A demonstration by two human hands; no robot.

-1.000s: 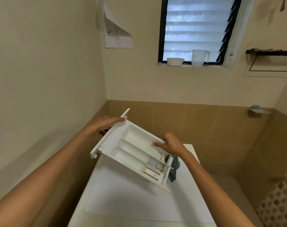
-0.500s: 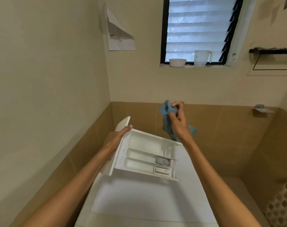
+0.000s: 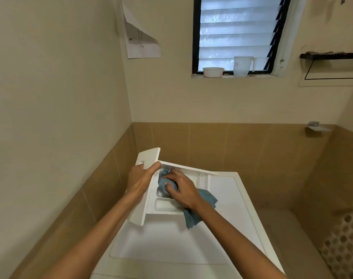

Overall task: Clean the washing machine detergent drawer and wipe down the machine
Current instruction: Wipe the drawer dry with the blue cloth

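Blue cloth [image 3: 161,181] bunched under right hand [image 3: 179,190], fingers curled on it, pressing into drawer [image 3: 204,179] compartment beside front panel. Left hand [image 3: 140,180] grips that panel, fingers wrapped. Drawer over machine [image 3: 171,244] top, long axis left-to-right; remaining compartments lie right of cloth.

right hand [image 3: 181,188] and cloth [image 3: 206,199] hide drawer [image 3: 149,158] compartments; machine [image 3: 171,242] front cut off
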